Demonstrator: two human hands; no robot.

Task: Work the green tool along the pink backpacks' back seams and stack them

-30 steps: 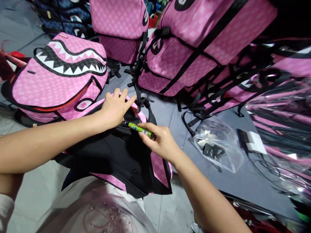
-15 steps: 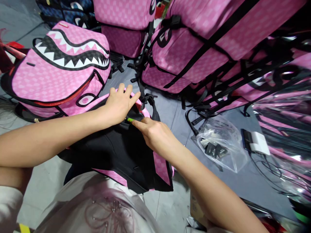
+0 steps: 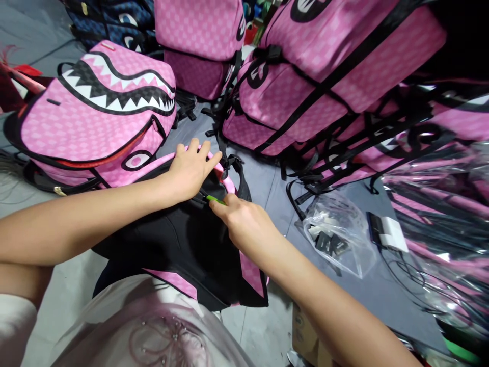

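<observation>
A black bag with pink trim (image 3: 183, 244) lies at the table's edge against my body. My left hand (image 3: 191, 171) rests on its upper edge, fingers apart and pointing away from me. Just to the right, my right hand (image 3: 240, 214) is closed around a small green-handled tool (image 3: 214, 199), whose green end sticks out past the fingers toward the left hand. The tool's tip is too small and dark to make out against the black fabric.
A pink backpack with a shark mouth (image 3: 95, 117) lies at the left. More pink backpacks (image 3: 298, 97) are stacked behind. On the grey table (image 3: 275, 204), a clear plastic bag (image 3: 344, 244) and a white device with cables (image 3: 393, 234) sit at right.
My right hand and the green tool have moved slightly down and to the right, a little farther from my left hand. The whole view has shifted slightly.
</observation>
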